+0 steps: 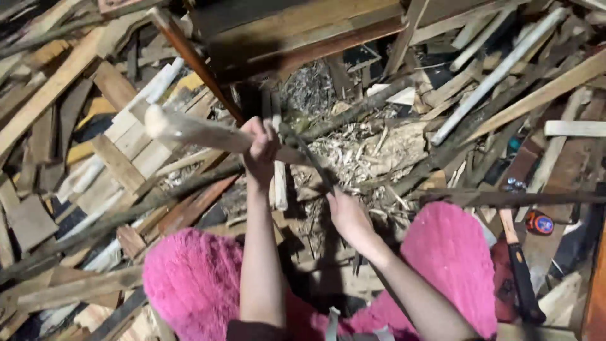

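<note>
My left hand (260, 151) grips a pale, rough-carved wooden stick (189, 131) that runs level from the left to the middle of the view. My right hand (346, 215) holds the handle end of a dark curved blade (308, 155), whose tip reaches up to the stick beside my left hand. Both forearms reach forward between my knees, which are covered in fluffy pink fabric (189, 284). Wood chips and shavings (360, 155) lie on the ground under the stick.
Scrap planks, slats and sticks (82, 145) are heaped all around. A hammer with a black grip (519, 265) lies at the right by my knee, next to a small orange and black tape measure (540, 222). A dark rod (517, 198) crosses the right side.
</note>
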